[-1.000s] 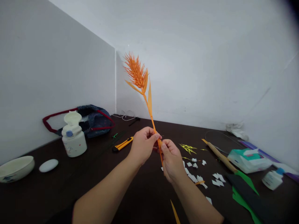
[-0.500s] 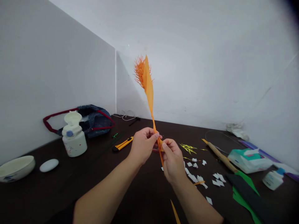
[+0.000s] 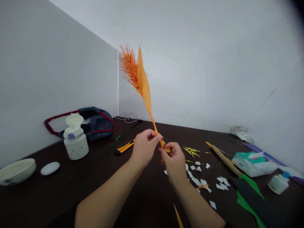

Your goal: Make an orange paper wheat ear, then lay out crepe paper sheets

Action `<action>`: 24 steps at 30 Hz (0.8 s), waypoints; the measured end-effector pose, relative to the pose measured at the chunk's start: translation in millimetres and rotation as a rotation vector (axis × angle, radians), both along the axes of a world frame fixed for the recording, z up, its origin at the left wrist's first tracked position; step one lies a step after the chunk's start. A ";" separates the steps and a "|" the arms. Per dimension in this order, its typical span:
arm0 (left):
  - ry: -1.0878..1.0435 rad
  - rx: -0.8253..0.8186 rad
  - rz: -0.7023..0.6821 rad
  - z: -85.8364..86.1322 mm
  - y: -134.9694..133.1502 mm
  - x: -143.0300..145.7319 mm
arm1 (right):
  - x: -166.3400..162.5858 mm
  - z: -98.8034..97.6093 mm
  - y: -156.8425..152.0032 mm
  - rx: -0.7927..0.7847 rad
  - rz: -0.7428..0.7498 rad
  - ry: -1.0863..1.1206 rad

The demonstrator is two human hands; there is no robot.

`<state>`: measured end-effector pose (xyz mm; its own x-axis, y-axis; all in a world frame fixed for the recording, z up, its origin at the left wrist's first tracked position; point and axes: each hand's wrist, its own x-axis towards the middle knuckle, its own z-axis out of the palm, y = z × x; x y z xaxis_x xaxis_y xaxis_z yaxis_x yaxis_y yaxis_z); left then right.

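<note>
An orange paper wheat ear (image 3: 130,68) with a spiky head stands up in front of me, tilted to the left. One long orange leaf (image 3: 144,84) runs along its right side. My left hand (image 3: 145,146) pinches the stem (image 3: 154,125) between thumb and fingertips. Just below, my right hand (image 3: 174,160) has its fingertips closed at the lower stem, beside a loose flap of orange paper strip (image 3: 167,150). The stem's bottom end is hidden by the right fingers.
Left: a yellow utility knife (image 3: 124,147), a white bottle (image 3: 76,145) with its lid up, a white oval (image 3: 50,168), a bowl (image 3: 19,172), a denim bag (image 3: 98,126). Right: white paper scraps (image 3: 196,181), yellow pieces (image 3: 191,151), a tissue pack (image 3: 253,164), a glue bottle (image 3: 278,183), green paper (image 3: 249,193).
The wheat ear has turned and leaned further left, showing more of its spiky head. My right fingers have shifted at the lower stem, and the paper flap shows more. My left hand stays nearly in place.
</note>
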<state>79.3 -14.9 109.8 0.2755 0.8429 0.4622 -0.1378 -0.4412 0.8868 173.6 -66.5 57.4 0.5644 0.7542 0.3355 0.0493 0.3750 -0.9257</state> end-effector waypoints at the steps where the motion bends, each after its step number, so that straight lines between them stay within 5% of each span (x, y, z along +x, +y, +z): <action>1: -0.005 0.001 0.005 -0.3 0.8 -0.3 | 0.1 -0.9 -0.3 0.007 -0.025 -0.025; 11: -0.027 0.010 0.012 -1.3 3.1 -0.6 | 1.9 1.0 -4.8 0.138 -0.254 -0.384; 24: -0.235 -0.040 -0.216 3.4 5.6 -0.8 | -3.0 9.1 -11.2 0.014 -0.103 -0.183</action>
<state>78.5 -9.3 113.2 0.3398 0.7953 0.5020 -0.4277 -0.3447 0.8356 170.6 -77.7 66.5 0.5672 0.6901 0.4495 0.2550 0.3718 -0.8926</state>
